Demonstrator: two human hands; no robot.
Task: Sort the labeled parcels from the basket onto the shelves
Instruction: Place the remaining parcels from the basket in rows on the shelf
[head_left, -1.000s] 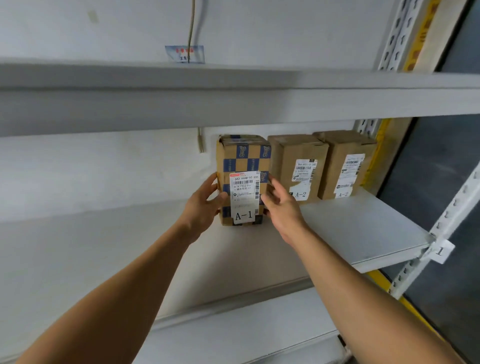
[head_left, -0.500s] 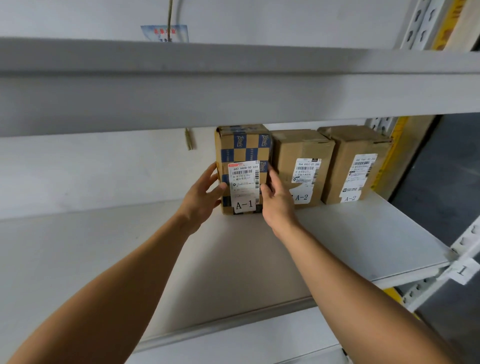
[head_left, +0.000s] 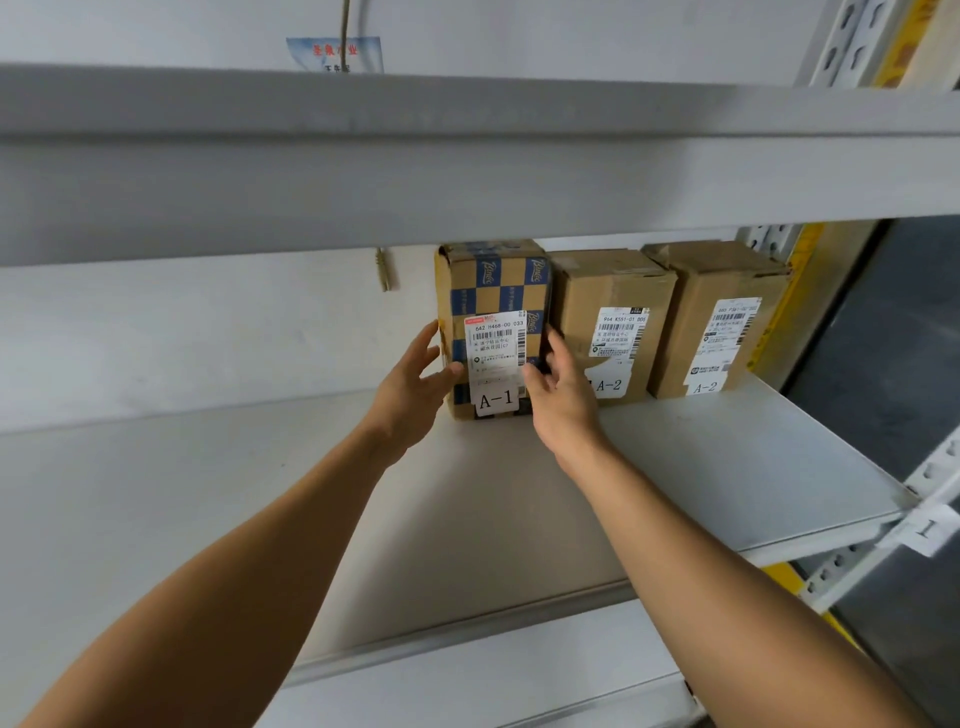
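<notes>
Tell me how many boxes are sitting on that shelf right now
3. The A-1 box stands leftmost, between the left hand and right hand. One A-2 box stands beside it, another A-2 box farthest right. Any behind them would be hidden.

The A-1 parcel (head_left: 493, 332) stands upright on the middle shelf (head_left: 727, 457), at the back against the wall, its label facing forward. Just right of the A-1 parcel stands the first A-2 parcel (head_left: 613, 322), close beside it, and right of that, at the end of the row, the second A-2 parcel (head_left: 719, 317), next to the shelf upright (head_left: 763, 244). The left hand (head_left: 410, 395) lies against the left side of the A-1 parcel; the right hand (head_left: 561, 395) lies at its right front edge, before the first A-2 parcel. An upper shelf (head_left: 467, 166) runs above the A-1 parcel. A lower shelf (head_left: 493, 675) lies below and in front. A numbered tag (head_left: 927, 530) hangs on the front post, well right of the A-1 parcel.
</notes>
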